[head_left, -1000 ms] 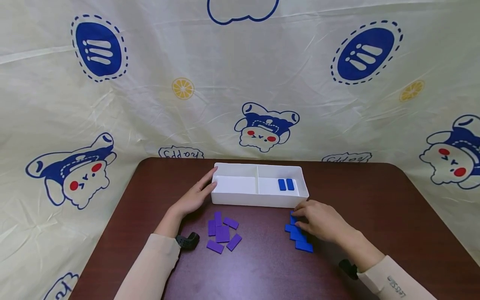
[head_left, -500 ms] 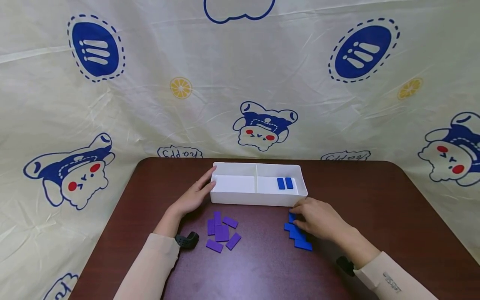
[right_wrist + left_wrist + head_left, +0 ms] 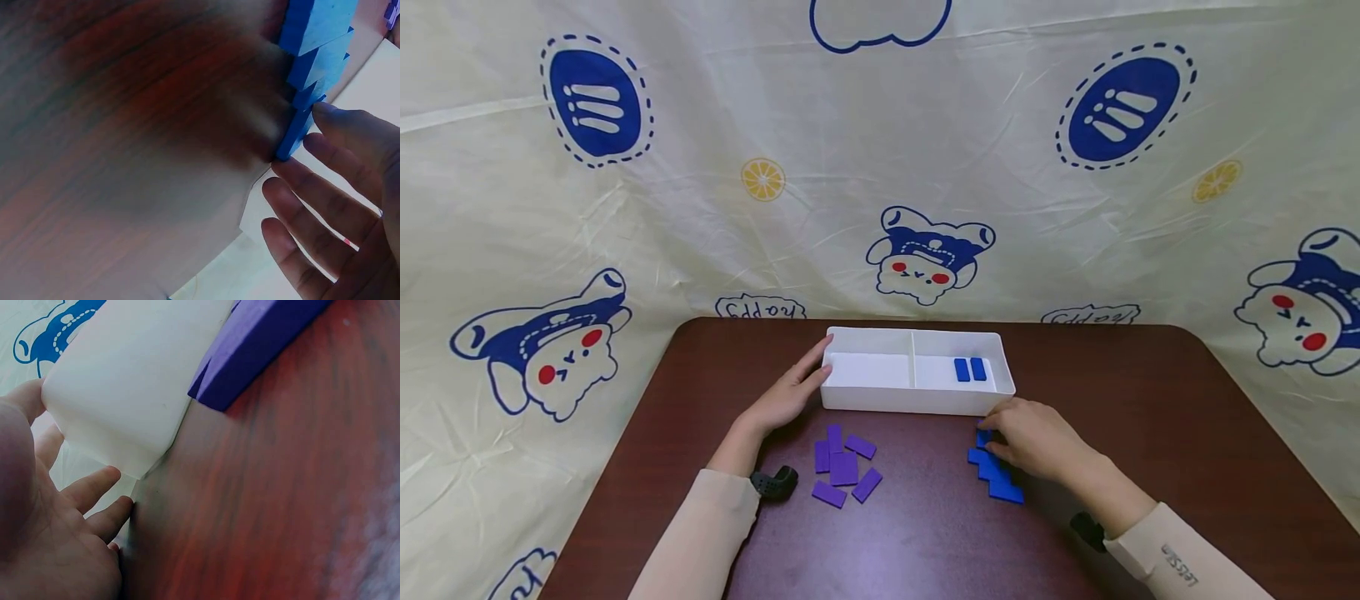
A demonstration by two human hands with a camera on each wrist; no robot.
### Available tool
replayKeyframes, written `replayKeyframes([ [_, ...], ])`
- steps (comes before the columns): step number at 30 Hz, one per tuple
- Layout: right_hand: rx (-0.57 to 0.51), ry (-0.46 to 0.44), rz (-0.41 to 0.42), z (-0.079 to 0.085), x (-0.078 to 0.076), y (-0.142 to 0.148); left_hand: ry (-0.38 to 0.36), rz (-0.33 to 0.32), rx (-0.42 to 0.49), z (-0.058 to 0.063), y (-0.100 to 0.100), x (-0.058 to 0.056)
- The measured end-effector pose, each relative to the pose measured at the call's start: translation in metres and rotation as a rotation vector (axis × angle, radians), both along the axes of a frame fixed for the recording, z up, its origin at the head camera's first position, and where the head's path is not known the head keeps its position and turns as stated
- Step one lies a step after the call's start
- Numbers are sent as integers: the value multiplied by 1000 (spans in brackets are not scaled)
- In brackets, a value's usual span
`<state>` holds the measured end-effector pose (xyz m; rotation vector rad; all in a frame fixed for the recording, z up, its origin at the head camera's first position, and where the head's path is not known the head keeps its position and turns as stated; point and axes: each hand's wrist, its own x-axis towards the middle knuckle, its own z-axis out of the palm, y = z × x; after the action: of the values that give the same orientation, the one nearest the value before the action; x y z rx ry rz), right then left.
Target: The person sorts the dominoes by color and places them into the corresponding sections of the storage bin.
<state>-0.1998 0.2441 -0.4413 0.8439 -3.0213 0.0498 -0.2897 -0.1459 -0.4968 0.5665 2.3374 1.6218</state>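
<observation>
A white two-compartment box (image 3: 872,400) stands on the table, with two blue blocks (image 3: 970,369) lying in its right compartment. My left hand (image 3: 781,402) rests against the box's left end, its fingers extended along the wall; the left wrist view shows the palm and spread fingers (image 3: 94,487). In front of the box's right corner, my right hand (image 3: 1037,437) pinches the farthest blue block (image 3: 294,134) of a cluster between thumb and fingertips, across its ends. The other blue blocks (image 3: 996,475) run toward me from there, edges touching. Part of the pinched block is hidden by the fingers in the head view.
Several purple blocks (image 3: 843,468) lie loosely grouped in front of the box's left half. A divider (image 3: 913,358) splits the box. Behind the brown table (image 3: 917,550) hangs a white printed sheet (image 3: 820,108).
My right fingers shift slightly at the farthest blue block, and more dark surface shows around it. The left hand and the box stay put; the head view drifts a little.
</observation>
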Motion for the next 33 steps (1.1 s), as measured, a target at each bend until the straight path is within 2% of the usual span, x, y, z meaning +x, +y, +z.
replayKeyframes([
  [14, 10, 5, 5, -2, -1, 0, 5, 0, 6, 1, 1, 1],
  [21, 4, 8, -6, 3, 0, 2, 1, -1, 3, 0, 1, 0],
  [33, -1, 23, 39, 15, 2, -2, 3, -2, -4, -1, 1, 0],
])
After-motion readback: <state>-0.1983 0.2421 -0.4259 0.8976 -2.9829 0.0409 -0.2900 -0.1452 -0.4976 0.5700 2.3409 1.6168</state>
